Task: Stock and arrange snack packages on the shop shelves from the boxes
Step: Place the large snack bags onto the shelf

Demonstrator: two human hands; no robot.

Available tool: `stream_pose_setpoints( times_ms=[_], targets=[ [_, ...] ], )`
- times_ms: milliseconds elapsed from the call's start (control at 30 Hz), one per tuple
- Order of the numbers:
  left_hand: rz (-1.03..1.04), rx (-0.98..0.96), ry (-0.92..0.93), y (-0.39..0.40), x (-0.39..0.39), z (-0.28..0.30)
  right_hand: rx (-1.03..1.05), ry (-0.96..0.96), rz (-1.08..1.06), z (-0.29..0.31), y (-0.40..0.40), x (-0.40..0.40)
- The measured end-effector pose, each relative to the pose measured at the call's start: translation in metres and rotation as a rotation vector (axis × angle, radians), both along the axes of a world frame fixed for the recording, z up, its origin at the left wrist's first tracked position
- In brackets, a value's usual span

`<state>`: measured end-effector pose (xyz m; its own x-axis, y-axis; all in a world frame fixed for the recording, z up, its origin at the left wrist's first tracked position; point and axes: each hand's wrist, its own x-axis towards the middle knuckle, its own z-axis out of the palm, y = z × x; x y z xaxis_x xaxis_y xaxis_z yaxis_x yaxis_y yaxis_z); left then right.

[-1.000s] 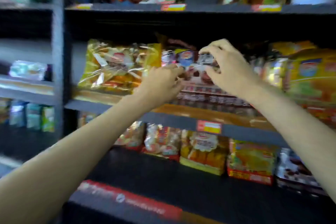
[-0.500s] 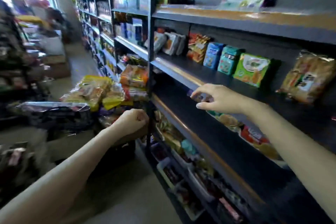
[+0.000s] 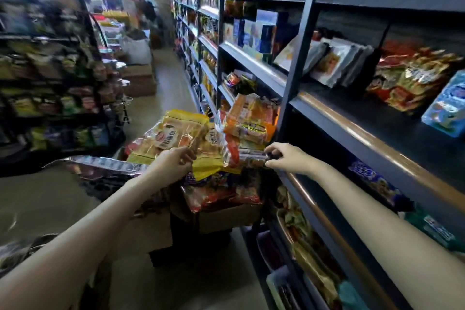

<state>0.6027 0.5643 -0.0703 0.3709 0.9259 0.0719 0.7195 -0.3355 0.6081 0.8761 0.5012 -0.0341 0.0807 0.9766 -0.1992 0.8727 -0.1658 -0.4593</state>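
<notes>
A pile of snack packages lies on top of open cardboard boxes (image 3: 226,218) in the aisle beside the shelf. My left hand (image 3: 172,165) pinches the edge of a yellow snack package (image 3: 176,131) on top of the pile. My right hand (image 3: 289,158) grips the clear-wrapped end of an orange and red snack package (image 3: 247,121) at the pile's right side, close to the shelf upright (image 3: 293,78). Red packages (image 3: 216,195) fill the box underneath.
Dark shelves with a wood-coloured lip (image 3: 352,131) run along the right, holding silver pouches (image 3: 334,63), red bags (image 3: 407,75) and a blue pack (image 3: 445,111). A snack rack (image 3: 50,88) stands left. More boxes (image 3: 139,78) sit further down the aisle floor (image 3: 45,196).
The view has swung left from the shelf to the aisle. Both hands left the shelf and reached the pile on the boxes, where each has closed on a package.
</notes>
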Motion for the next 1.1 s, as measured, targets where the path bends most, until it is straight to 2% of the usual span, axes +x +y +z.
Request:
stream_pose_setpoints(
  times_ms=[100,200,300,367,467,600,767,900,1000,1100],
  targets=[
    [0.015,0.016,-0.064,0.057,0.017,0.002,0.034,-0.026,-0.073,-0.016,0.081,0.008],
    [-0.013,-0.008,-0.013,0.109,0.03,-0.004,0.011,-0.068,-0.071,-0.046,0.143,0.003],
    [0.001,-0.08,-0.048,0.176,0.047,-0.013,0.034,-0.142,-0.086,-0.065,0.202,0.005],
    [0.046,-0.162,-0.111,0.223,0.064,-0.022,0.049,-0.263,-0.11,-0.075,0.237,0.011],
    [0.09,-0.352,-0.214,0.285,0.091,-0.043,0.086,-0.569,-0.072,-0.096,0.28,0.014],
    [0.038,-0.445,-0.199,0.348,0.121,-0.065,0.075,-0.717,-0.02,-0.128,0.323,0.009],
    [-0.028,-0.601,-0.259,0.397,0.146,-0.081,0.213,-0.702,-0.056,-0.15,0.339,0.012],
    [-0.078,-0.998,-0.253,0.415,0.154,-0.085,0.459,-0.704,0.043,-0.133,0.341,0.012],
    [-0.132,-1.257,-0.345,0.428,0.154,-0.085,0.498,-0.696,0.146,-0.122,0.332,-0.006],
    [-0.144,-1.186,-0.344,0.427,0.147,-0.087,0.423,-0.617,0.227,-0.112,0.32,-0.014]
  ],
)
